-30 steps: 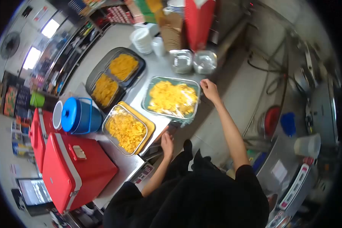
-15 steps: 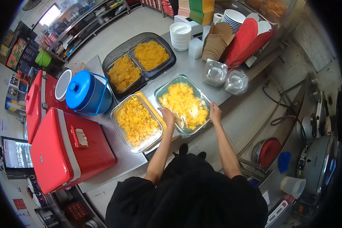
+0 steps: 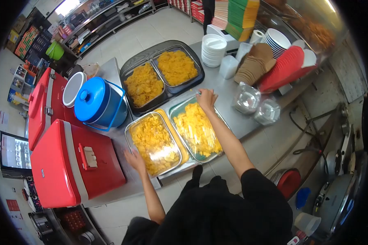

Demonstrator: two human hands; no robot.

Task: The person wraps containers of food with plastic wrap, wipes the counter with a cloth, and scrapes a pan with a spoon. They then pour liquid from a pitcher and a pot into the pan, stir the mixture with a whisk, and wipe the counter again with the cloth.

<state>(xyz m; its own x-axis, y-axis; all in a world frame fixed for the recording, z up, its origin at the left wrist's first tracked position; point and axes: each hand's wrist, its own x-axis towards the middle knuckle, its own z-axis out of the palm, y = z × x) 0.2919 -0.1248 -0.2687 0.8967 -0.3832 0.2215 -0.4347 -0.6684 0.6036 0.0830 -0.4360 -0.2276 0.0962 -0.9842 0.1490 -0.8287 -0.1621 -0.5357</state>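
Observation:
Two metal trays of chopped yellow food lie side by side under shiny clear wrap. My left hand (image 3: 135,160) is at the near left edge of the left tray (image 3: 126,134), its fingers stretched out and apart. Reaching across the right tray (image 3: 171,109), my right hand (image 3: 207,99) is at its far edge. Those fingers are closed, and I cannot make out what is between them. A yellow board or tray (image 3: 184,157) shows under the left tray, and green shows around the food in the right one.
Behind stands a black tray (image 3: 131,109) with two pans of orange-yellow food. A blue cooler jug (image 3: 95,102) and red cooler boxes (image 3: 75,163) stand left. White bowls (image 3: 214,50), brown cartons (image 3: 253,67), red cartons (image 3: 284,69) and clear plastic containers (image 3: 249,99) fill the right.
My left hand has gone from the right tray to the left tray's outer edge. My right hand has moved from the right tray's near right side to its far edge. The view has shifted.

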